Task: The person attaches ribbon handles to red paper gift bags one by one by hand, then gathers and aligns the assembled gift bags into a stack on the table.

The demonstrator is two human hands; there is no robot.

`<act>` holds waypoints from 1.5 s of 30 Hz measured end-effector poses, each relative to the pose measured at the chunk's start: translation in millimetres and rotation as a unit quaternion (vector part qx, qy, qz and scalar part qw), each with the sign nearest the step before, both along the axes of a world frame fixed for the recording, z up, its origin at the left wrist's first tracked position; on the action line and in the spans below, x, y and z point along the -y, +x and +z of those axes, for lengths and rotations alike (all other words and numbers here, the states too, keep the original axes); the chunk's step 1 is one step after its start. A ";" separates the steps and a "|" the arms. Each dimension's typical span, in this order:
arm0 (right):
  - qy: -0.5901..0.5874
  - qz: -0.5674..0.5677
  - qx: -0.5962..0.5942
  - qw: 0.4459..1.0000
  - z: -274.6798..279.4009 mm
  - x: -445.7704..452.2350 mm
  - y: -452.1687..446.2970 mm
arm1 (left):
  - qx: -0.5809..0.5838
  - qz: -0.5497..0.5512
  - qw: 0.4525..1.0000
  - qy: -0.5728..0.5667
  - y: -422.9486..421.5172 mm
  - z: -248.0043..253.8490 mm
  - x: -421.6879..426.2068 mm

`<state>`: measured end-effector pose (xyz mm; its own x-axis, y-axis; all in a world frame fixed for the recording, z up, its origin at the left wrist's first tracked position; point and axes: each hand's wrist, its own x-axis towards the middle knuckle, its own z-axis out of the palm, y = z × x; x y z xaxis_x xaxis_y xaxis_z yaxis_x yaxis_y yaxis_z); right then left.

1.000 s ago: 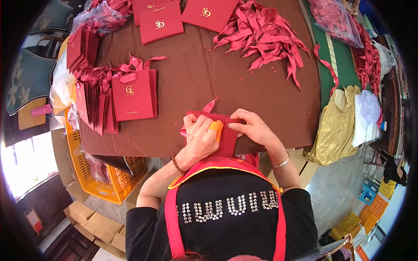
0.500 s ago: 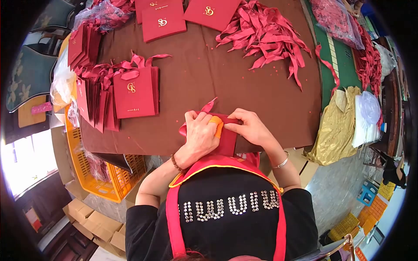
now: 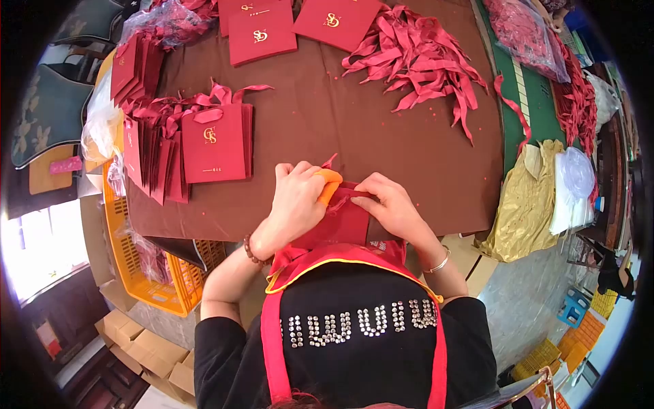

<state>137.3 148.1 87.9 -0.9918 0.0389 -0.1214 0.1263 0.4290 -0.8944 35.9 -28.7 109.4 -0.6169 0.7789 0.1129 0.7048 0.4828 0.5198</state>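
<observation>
At the table's front edge, a small dark-red paper gift bag [image 3: 334,228] lies close against my apron. My left hand [image 3: 300,199] is closed at the bag's upper left, an orange sleeve [image 3: 330,185] covering one of its digits. A red ribbon [image 3: 330,161] pokes out past those fingers, and a short bit of it shows by the bag's top edge. Just what the left fingertips grip is partly hidden. My right hand [image 3: 388,204] pinches the bag's upper right edge between thumb and fingers.
Finished-looking red bags with ribbon handles [image 3: 216,144] stand at the left. More flat red bags [image 3: 262,33] lie at the back, beside a heap of loose ribbons [image 3: 422,58]. An orange crate [image 3: 184,283] sits below the table's left edge; a gold sack [image 3: 521,204] is at the right.
My left hand has shifted a little left and up, turning at the wrist. More of the bag's front shows, and less ribbon sticks out above. The right hand stays at the bag's edge.
</observation>
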 end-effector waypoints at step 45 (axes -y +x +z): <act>-0.114 0.011 -0.053 0.992 -33.2 10.6 -3.8 | 0.601 -0.024 0.799 -0.030 -48.5 -8.7 -43.9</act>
<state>133.6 137.5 54.7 -0.9998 0.0013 -0.0197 0.0195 0.2158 -0.9763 -12.7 15.2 100.7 -0.2212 0.7864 -0.5767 -0.2668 0.5200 0.8114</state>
